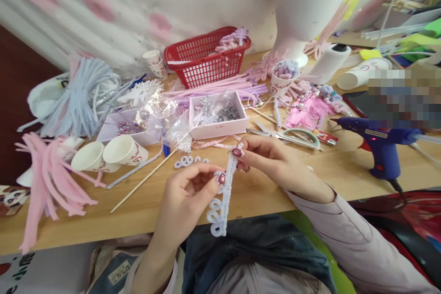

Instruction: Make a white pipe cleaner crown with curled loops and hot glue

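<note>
A pale strip wrapped in fuzzy pipe cleaner point(226, 204), with looped curls along its left side, hangs slanting between my hands in front of the table edge. The thumb and fingers of my left hand point(193, 200) pinch a looped pipe cleaner piece against the strip's middle. At the strip's upper end, my right hand point(267, 158) grips it between thumb and forefinger. Just beyond my left hand, several small pipe cleaner loops point(186, 161) lie on the wood. Scissors point(285, 135) with pale green handles rest behind my right hand.
A blue glue gun point(382, 140) with a lit red light stands at right. Bundles of pink pipe cleaners point(55, 174), paper cups point(126, 150) and a wooden stick point(144, 180) are at left. Behind are a white box point(220, 129), a red basket point(206, 71) and a white mannequin point(306, 4).
</note>
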`<state>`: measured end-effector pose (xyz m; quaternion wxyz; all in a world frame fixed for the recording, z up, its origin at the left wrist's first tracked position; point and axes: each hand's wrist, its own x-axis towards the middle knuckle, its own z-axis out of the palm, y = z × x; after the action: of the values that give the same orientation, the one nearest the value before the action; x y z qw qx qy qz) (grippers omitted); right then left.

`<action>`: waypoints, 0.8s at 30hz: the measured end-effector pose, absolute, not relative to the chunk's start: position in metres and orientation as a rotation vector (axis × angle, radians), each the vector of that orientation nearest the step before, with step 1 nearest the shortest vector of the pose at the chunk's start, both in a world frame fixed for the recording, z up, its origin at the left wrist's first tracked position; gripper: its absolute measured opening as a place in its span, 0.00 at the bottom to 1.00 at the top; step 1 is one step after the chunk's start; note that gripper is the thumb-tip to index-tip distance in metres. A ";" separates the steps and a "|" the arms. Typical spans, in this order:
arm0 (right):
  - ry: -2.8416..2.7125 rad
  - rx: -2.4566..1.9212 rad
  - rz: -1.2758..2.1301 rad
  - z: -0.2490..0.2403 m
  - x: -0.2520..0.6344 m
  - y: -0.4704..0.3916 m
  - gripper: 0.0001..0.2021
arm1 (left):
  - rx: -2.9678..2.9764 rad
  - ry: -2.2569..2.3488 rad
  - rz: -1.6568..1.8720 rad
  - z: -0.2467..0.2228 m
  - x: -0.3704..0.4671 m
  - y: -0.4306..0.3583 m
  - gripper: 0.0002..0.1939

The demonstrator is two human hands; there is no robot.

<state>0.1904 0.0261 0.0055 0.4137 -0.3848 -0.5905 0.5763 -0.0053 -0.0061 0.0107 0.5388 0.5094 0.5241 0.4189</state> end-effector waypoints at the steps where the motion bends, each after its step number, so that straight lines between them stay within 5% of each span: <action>1: -1.462 -0.971 1.438 0.006 0.190 0.026 0.17 | 1.218 1.255 1.020 0.011 -0.004 -0.007 0.02; 24: -1.380 -0.917 1.465 0.001 0.188 0.027 0.17 | 1.301 1.228 1.082 0.006 0.004 -0.011 0.03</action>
<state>0.1878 0.0267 0.0010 0.4484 -0.3705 -0.5579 0.5920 0.0040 -0.0106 0.0064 0.5016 0.5383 0.5080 0.4479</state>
